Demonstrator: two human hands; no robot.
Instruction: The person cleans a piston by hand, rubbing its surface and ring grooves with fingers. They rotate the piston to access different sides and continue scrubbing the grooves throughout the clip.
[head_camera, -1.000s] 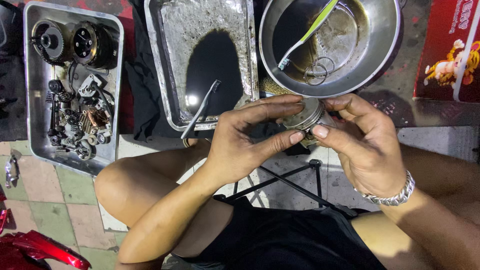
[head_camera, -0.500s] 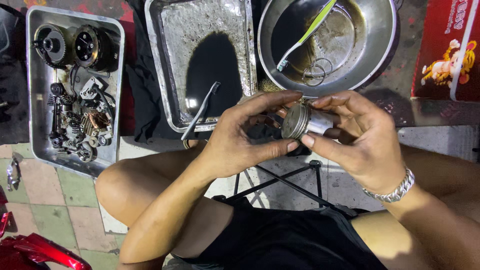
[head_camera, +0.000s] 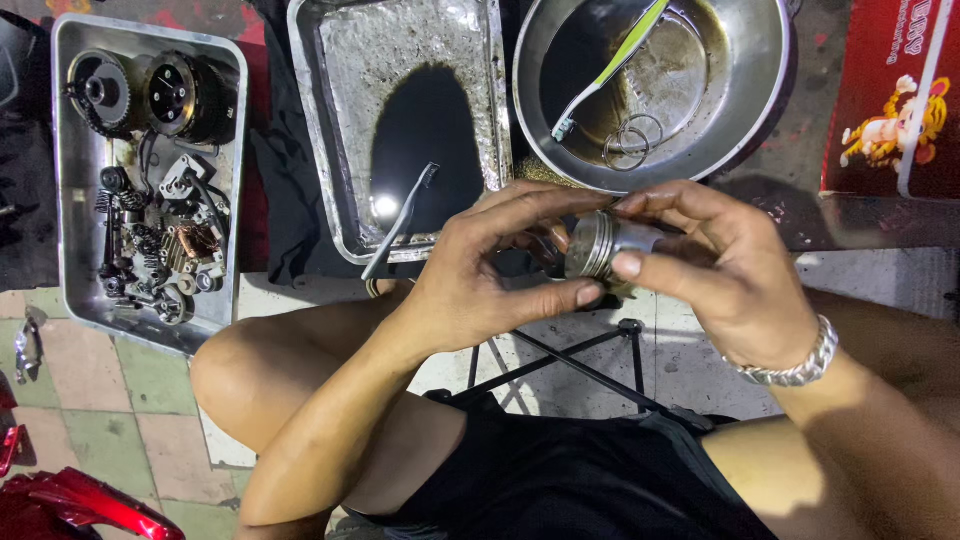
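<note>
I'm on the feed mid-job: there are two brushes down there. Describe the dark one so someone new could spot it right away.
Start at the rectangular metal tray in the top middle, left of the round steel bowl. The dark toothbrush leans over the tray's near rim, bristle head up inside the tray. The other brush, in the bowl, has a bright yellow-green and white handle; this one is plain dark grey.

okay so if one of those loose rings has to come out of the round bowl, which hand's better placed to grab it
Probably the left hand: only its fingertips touch the piston's ringed end, while the right hand wraps the piston body and carries it. The rings lie in the round bowl, just above both hands.
</note>
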